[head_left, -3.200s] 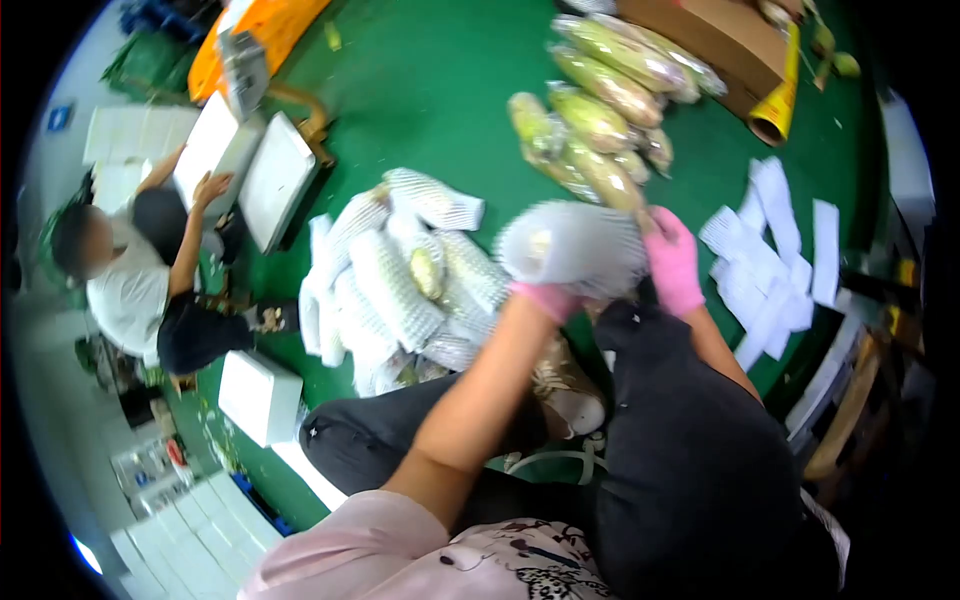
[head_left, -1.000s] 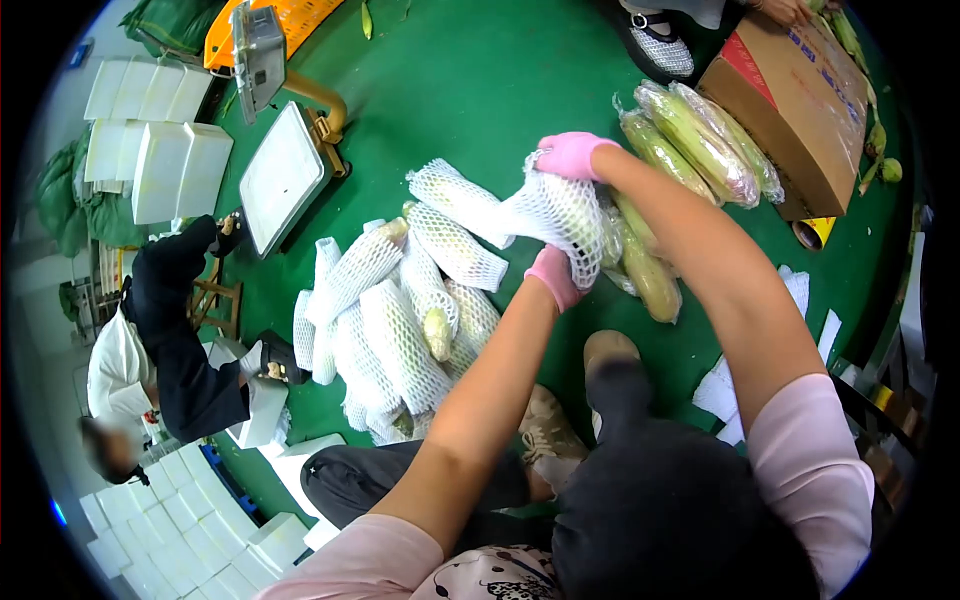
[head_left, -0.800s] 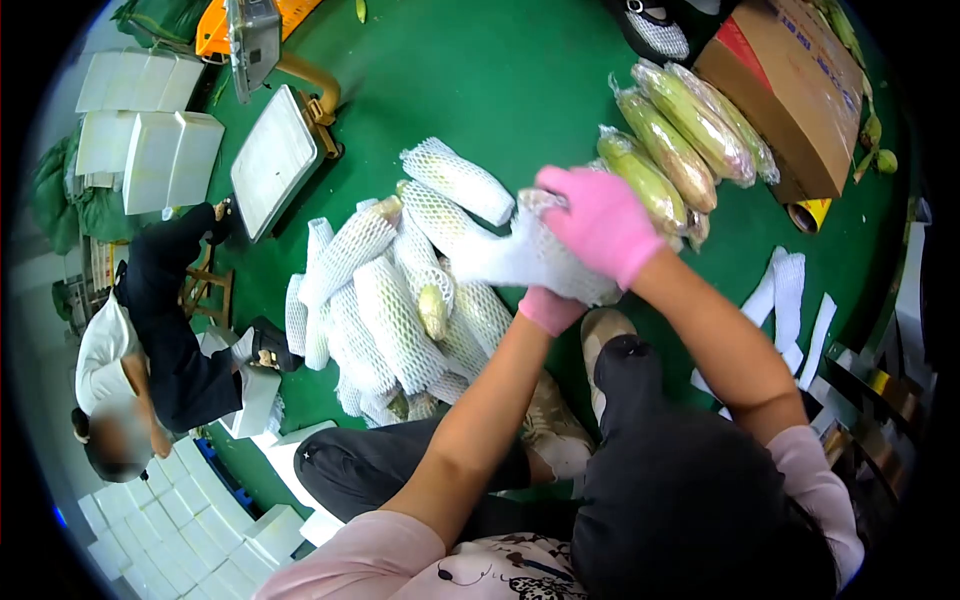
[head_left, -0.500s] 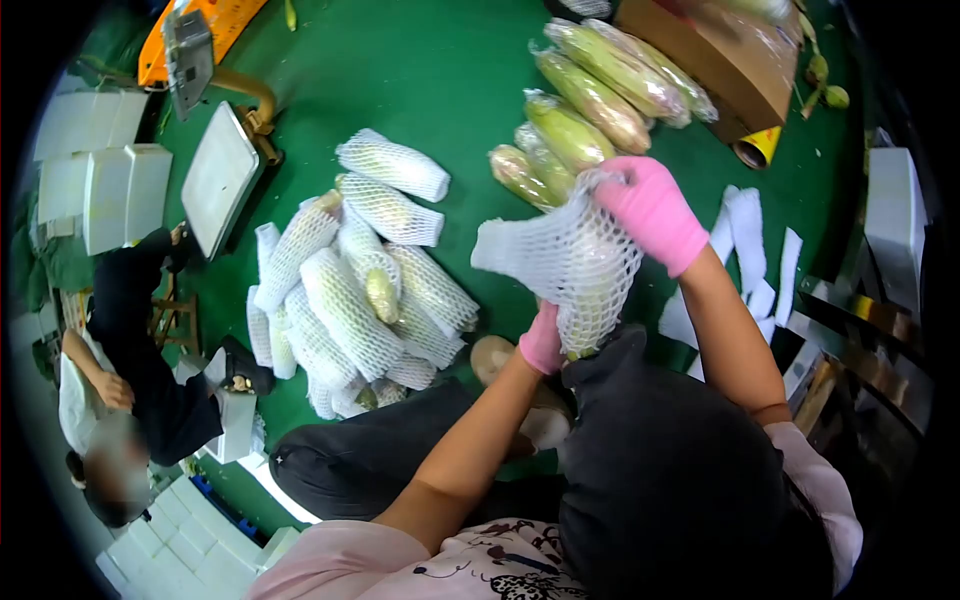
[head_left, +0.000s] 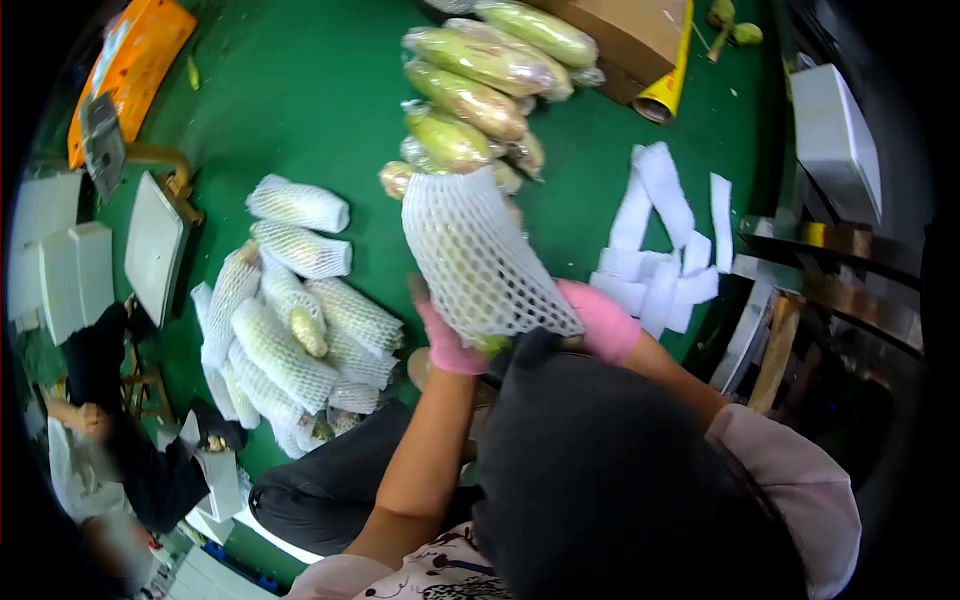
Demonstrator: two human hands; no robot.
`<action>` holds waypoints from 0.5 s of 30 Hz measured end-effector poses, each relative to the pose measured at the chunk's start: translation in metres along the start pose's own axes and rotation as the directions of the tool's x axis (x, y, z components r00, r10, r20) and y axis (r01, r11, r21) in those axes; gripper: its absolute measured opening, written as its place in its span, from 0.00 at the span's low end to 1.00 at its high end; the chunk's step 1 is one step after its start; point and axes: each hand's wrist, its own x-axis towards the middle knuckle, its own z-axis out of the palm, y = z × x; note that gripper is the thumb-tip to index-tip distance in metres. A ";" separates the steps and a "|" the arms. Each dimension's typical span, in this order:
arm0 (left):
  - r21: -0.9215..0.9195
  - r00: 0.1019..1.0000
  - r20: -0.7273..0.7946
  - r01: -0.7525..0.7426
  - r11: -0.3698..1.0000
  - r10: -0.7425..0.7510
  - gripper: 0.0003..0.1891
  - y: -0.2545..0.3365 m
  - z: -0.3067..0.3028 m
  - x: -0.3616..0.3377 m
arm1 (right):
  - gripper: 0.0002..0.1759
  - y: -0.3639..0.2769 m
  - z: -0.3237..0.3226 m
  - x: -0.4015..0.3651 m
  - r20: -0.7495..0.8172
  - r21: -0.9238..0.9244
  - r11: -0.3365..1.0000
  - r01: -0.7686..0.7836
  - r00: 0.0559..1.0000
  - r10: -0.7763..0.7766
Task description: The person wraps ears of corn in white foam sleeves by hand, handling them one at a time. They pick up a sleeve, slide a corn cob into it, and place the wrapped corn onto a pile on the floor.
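Note:
A white foam net sleeve (head_left: 470,250) covers a film-wrapped ear of corn (head_left: 492,343), whose green end shows at the bottom. My left hand (head_left: 450,335), in a pink glove, is closed around its lower left side. In the matching glove, my right hand (head_left: 602,320) grips the sleeve's lower right edge, fingers partly hidden by the netting. Beyond the sleeve lies a pile of ears of corn in clear film (head_left: 470,95). To the left, several ears in foam net sleeves (head_left: 285,350) are heaped on the green floor.
White foam strips (head_left: 660,265) lie at right. A cardboard box (head_left: 630,40) and yellow roll (head_left: 660,100) stand at the back. A platform scale (head_left: 155,250) is at left, near a seated person (head_left: 85,480). Metal racks (head_left: 800,270) edge the right side.
My right hand has come down from the sleeve's top to its lower right edge. The netting now spreads smoothly over the corn. The camera view has shifted.

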 end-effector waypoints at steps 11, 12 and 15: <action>0.503 0.633 0.438 0.417 -0.757 0.639 0.17 0.116 -0.040 -0.014 | 0.20 -0.024 -0.181 0.059 -0.378 -0.785 -0.073 -0.615 0.570 -0.730; 0.636 0.626 0.226 0.485 -0.600 0.746 0.15 0.118 -0.046 -0.023 | 0.22 -0.023 -0.180 0.066 -0.476 -0.749 0.041 -0.661 0.495 -0.727; 0.996 0.298 -0.044 -0.063 0.065 0.954 0.22 0.103 -0.059 -0.041 | 0.26 -0.002 -0.224 0.087 -0.379 -0.858 0.133 -0.496 0.436 -0.816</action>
